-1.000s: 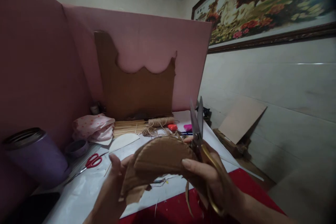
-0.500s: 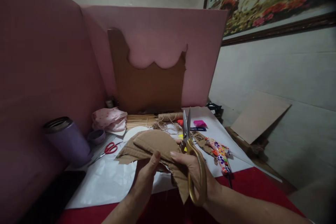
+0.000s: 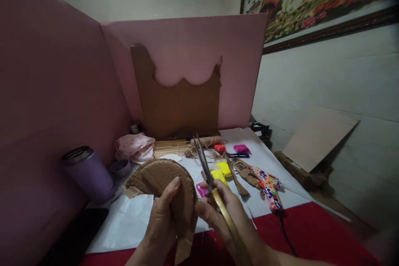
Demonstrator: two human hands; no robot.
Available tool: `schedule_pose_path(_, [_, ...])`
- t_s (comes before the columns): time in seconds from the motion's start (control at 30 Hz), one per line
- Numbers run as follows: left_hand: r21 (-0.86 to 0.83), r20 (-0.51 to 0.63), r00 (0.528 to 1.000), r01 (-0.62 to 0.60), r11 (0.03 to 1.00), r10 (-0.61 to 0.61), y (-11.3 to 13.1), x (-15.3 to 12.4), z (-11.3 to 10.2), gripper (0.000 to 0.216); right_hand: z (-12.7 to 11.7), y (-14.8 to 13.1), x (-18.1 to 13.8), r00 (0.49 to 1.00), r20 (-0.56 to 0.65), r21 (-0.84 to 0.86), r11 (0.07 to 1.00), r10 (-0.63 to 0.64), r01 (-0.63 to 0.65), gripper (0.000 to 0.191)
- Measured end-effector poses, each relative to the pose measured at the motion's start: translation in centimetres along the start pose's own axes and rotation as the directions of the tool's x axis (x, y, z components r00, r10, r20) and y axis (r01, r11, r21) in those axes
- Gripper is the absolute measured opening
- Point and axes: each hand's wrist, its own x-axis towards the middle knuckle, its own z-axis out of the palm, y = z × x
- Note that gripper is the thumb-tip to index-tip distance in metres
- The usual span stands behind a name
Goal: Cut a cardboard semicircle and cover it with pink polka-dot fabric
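My left hand (image 3: 163, 220) grips stacked, round-edged pieces of brown cardboard (image 3: 170, 174), its thumb pressed on the top face. A strip of the cardboard hangs down below the fingers. In my right hand (image 3: 230, 216) is a pair of gold-handled scissors (image 3: 205, 170), blades pointing up and away and nearly closed. The right fingers are near the cardboard's right edge; whether they touch it I cannot tell. Behind the scissors lie yellow packets (image 3: 223, 169) and a magenta packet (image 3: 202, 190).
On the left stand a purple tumbler (image 3: 89, 178) and a tape roll (image 3: 121, 168). Bundled sticks (image 3: 170, 147) and twine (image 3: 205, 141) lie at the back, before a cut cardboard sheet (image 3: 181, 110). To the right are a flower-patterned glue gun (image 3: 268, 187) and cardboard scraps (image 3: 238, 183).
My right hand has let go of the cardboard and moved off to its right with the scissors. The cardboard has turned and shifted left in my left hand, covering the red-handled scissors.
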Motion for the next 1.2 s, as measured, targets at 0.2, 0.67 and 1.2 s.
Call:
schedule_pose_path(0.2, [-0.045,-0.146,0.981,-0.137,0.990,0.129,1.0,0.0,0.3,0.016,-3.1,-0.6,-2.5,0.964,0.175,-0.131,0.975,0.202,-0.180,0.074])
schedule_pose_path(0.67, [-0.080,-0.031,0.997,0.070,0.994,-0.072,0.5,-0.5,0.0,0.016,-0.4,-1.4,1.2,0.998,-0.002,0.004,0.998,-0.056,0.056,0.033])
schedule_pose_path(1.2, [0.087,-0.017,1.000,0.014,0.996,-0.012,-0.1,-0.9,0.5,0.022,-0.2,-1.4,2.5,0.963,-0.076,-0.277,0.933,-0.260,0.230,0.022])
